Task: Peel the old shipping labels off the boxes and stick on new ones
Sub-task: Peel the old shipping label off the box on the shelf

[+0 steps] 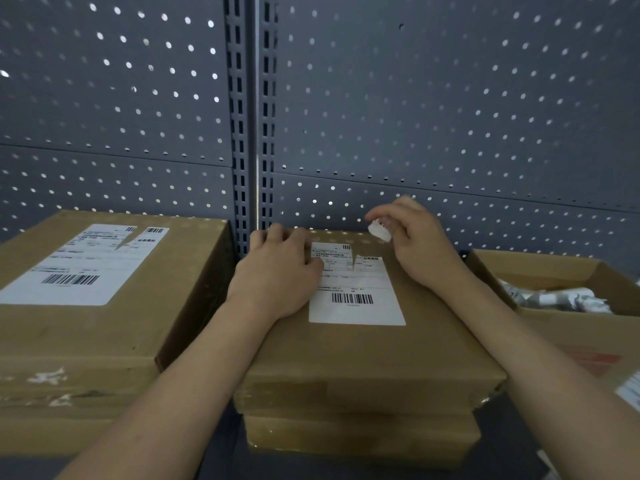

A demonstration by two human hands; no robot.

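Observation:
A brown cardboard box (pixel 363 351) lies in the middle, stacked on a second box (pixel 360 434). On its top is a white shipping label (pixel 356 292) with a barcode; its upper right part is torn away. My left hand (pixel 277 271) lies flat on the box's far left part, with its fingers over the label's left edge. My right hand (pixel 412 237) hovers above the box's far right corner and pinches a torn, curled scrap of label (pixel 379 229).
A larger cardboard box (pixel 86 341) with its own torn white label (pixel 83 263) stands at the left. At the right is an open carton (pixel 568 327) holding crumpled label scraps (pixel 554 297). A grey pegboard wall (pixel 415 116) rises close behind.

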